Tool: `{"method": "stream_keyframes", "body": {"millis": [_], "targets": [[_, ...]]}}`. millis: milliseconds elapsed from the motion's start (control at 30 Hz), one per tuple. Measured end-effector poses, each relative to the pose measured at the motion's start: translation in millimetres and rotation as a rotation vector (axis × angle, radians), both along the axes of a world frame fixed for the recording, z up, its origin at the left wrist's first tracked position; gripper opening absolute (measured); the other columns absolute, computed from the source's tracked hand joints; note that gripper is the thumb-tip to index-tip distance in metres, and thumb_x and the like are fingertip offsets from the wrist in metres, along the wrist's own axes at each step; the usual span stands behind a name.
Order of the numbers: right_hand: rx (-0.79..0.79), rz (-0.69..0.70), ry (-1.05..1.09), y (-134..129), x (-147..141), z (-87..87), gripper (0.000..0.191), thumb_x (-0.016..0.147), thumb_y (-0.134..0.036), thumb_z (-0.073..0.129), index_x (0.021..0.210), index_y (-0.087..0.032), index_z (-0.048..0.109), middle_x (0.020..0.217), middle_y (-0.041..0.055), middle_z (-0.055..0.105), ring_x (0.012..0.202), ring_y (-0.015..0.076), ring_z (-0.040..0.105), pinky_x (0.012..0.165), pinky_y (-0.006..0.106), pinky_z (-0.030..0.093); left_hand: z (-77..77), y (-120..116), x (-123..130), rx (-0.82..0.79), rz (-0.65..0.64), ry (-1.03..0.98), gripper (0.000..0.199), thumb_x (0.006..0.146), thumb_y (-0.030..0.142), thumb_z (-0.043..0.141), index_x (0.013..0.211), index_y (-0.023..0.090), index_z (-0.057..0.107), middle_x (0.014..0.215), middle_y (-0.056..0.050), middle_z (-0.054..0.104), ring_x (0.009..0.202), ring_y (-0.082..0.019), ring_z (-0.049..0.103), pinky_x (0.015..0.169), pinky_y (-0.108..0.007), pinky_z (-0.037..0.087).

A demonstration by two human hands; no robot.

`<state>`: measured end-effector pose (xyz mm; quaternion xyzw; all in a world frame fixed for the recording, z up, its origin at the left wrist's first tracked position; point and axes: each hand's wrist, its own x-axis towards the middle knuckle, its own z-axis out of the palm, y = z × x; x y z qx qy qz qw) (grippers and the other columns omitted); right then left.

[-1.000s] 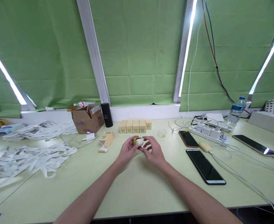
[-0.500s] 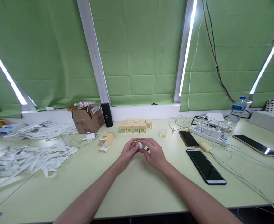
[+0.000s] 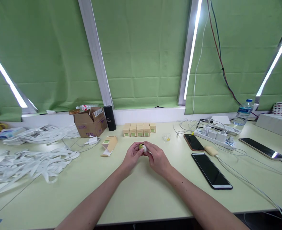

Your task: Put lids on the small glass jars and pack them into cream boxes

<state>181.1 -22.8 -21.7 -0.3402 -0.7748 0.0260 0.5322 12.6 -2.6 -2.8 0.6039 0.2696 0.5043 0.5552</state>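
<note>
Between my hands, above the middle of the table, is a small round white object (image 3: 145, 148) with a yellow-green part on its left side. My left hand (image 3: 132, 157) pinches the yellow-green side, fingers curled. My right hand (image 3: 157, 158) has its fingers closed round the white side. The fingertips of both hands nearly meet and hide part of the object. Beyond them stand several small cardboard boxes (image 3: 136, 130) with green labels. An opened small box (image 3: 109, 146) lies to the left, and a small clear container (image 3: 167, 137) with something yellow in it sits to the right.
At the left lie white straps (image 3: 33, 162), with a brown carton (image 3: 90, 123) and a black cylinder (image 3: 110, 118) behind. At the right are phones (image 3: 211, 171), a power strip (image 3: 215, 138) with tangled cables, and a water bottle (image 3: 244, 112).
My fingers have shifted slightly around the object, and its yellow-green part now looks rounder and lies closer against the white part. Both arms stay nearly where they were.
</note>
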Motion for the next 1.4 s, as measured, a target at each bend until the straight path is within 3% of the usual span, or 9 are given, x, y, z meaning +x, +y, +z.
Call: {"method": "stream_keyframes", "body": {"millis": [300, 667, 833, 967, 1133, 1400], "targets": [[0.015, -0.011, -0.077, -3.6, -2.6, 2.8, 0.057, 0.1, -0.011, 0.047, 0.155, -0.027, 0.043, 0.138, 0.0147, 0.065, 0.128, 0.0296, 0.062, 0.102, 0.052, 0.059, -3.7, 2.5, 7.3, 0.039, 0.156, 0.092, 0.041, 0.086, 0.048, 0.073, 0.111, 0.018, 0.06, 0.1, -0.006, 0.069, 0.09, -0.019, 0.067, 0.083, -0.035, 0.057], [0.161, -0.066, -0.092, -3.3, -3.4, 6.9, 0.049, 0.097, -0.005, 0.047, 0.142, -0.022, 0.053, 0.128, 0.0138, 0.071, 0.118, 0.027, 0.067, 0.096, 0.046, 0.062, -7.1, -3.7, 14.3, 0.142, 0.243, 0.137, 0.033, 0.089, 0.041, 0.068, 0.111, 0.02, 0.056, 0.101, -0.005, 0.066, 0.09, -0.018, 0.063, 0.08, -0.032, 0.052], [0.155, -0.087, -0.096, -3.6, -1.7, 9.0, 0.051, 0.096, -0.005, 0.05, 0.144, -0.023, 0.052, 0.128, 0.013, 0.07, 0.12, 0.0268, 0.066, 0.098, 0.045, 0.061, -5.5, -3.5, 11.8, 0.129, 0.128, 0.092, 0.04, 0.094, 0.051, 0.063, 0.119, 0.02, 0.059, 0.113, -0.009, 0.068, 0.095, -0.02, 0.065, 0.081, -0.034, 0.055], [0.14, -0.092, -0.107, -1.6, 0.3, 7.2, 0.051, 0.098, -0.006, 0.048, 0.145, -0.022, 0.051, 0.13, 0.0132, 0.068, 0.122, 0.0267, 0.063, 0.099, 0.046, 0.061, -2.2, -5.3, 12.3, 0.084, 0.044, 0.078, 0.058, 0.086, 0.054, 0.075, 0.13, 0.021, 0.058, 0.129, -0.013, 0.065, 0.113, -0.025, 0.064, 0.092, -0.037, 0.055], [0.147, -0.098, -0.145, -3.3, -2.5, 8.0, 0.048, 0.1, -0.009, 0.048, 0.147, -0.02, 0.051, 0.13, 0.0139, 0.068, 0.118, 0.0272, 0.062, 0.097, 0.046, 0.061, 0.4, -3.4, 12.0, 0.085, 0.095, 0.107, 0.054, 0.084, 0.054, 0.077, 0.122, 0.018, 0.065, 0.121, -0.012, 0.07, 0.114, -0.026, 0.064, 0.099, -0.039, 0.053], [0.12, -0.095, -0.145, -4.9, -3.2, 10.6, 0.047, 0.1, -0.01, 0.048, 0.146, -0.021, 0.05, 0.125, 0.0128, 0.069, 0.115, 0.0277, 0.063, 0.096, 0.047, 0.06, -0.9, 0.0, 8.1, 0.067, 0.073, 0.121, 0.056, 0.088, 0.057, 0.072, 0.123, 0.015, 0.066, 0.106, -0.01, 0.072, 0.097, -0.022, 0.066, 0.085, -0.035, 0.056]]}}
